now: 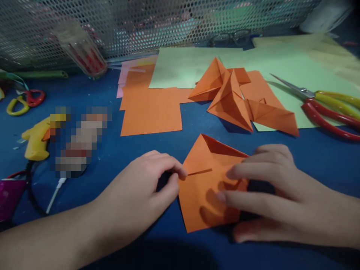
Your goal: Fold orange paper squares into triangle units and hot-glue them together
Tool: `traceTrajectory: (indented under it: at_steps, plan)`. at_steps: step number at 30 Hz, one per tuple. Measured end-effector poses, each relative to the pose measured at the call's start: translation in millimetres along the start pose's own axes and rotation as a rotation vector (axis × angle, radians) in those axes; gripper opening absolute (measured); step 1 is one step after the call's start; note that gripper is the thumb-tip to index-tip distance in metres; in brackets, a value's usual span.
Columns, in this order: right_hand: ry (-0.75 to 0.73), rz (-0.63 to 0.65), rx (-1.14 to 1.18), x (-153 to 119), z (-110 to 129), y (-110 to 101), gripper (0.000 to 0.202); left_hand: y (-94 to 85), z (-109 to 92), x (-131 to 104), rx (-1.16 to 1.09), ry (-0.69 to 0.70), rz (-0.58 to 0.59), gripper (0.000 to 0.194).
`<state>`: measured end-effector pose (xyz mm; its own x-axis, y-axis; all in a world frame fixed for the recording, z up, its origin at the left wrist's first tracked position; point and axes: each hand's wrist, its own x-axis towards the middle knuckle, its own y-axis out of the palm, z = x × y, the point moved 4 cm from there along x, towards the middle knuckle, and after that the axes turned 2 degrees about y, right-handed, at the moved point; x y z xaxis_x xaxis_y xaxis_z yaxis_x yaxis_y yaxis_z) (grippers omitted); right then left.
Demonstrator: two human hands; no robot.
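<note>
I have a folded orange paper (197, 200) on the blue counter (120, 153), right in front of me between my two hands. My left hand (152, 182) comes in narrow, thumb and index finger drawn together in what looks like a pinch on the paper's left edge, probably so that it does not slide. My right hand (267, 195) is spread wide over the right side, the fingers apart and the thumb low by the bottom corner; I cannot tell whether those fingertips press down or hover just above. The spread seems to suit a sheet whose upper flap stands raised, since it covers the fold without crushing it. A thin dark line near my left fingertips could be a slit or a crease. Beyond, folded orange pieces (230, 101) lie grouped together, perhaps so they don't get mixed with the flat orange sheets (152, 112) to their left, which overlap as if stacked within reach. Pale green sheets (180, 67) spread behind them. Scissors (308, 94) rest on the right with their handles turned to my right side, likely for easy grabbing. At left, what looks like a yellow glue gun (37, 140) sits beside a blurred-out object (84, 138), both well apart from the folding, I suppose to keep their cords off the paper.
</note>
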<state>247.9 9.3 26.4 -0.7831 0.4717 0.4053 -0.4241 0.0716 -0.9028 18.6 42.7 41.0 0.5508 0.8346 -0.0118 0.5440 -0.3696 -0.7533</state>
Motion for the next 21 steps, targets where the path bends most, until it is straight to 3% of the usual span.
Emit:
traceTrajectory:
  at_steps: [5, 9, 13, 16, 21]
  plan:
    - [-0.018, -0.028, 0.0, 0, 9, 0, 0.013, -0.9, -2, -2, 0.151, 0.186, -0.067, 0.027]
    - [-0.037, 0.052, -0.123, 3, -7, 0, 0.029, -4.6, -7, -1, 0.351, 0.405, -0.17, 0.021]
    - [-0.014, 0.016, -0.2, 2, -13, -4, 0.024, 2.3, -8, -5, 0.512, 0.565, -0.23, 0.028]
    - [0.018, -0.005, -0.228, 1, -5, -6, 0.015, 10.8, -8, -9, 0.533, 0.594, -0.232, 0.032]
    - [-0.064, 0.076, 0.021, 4, 3, -1, 0.041, 20.6, -8, -13, 0.419, 0.526, -0.102, 0.038]
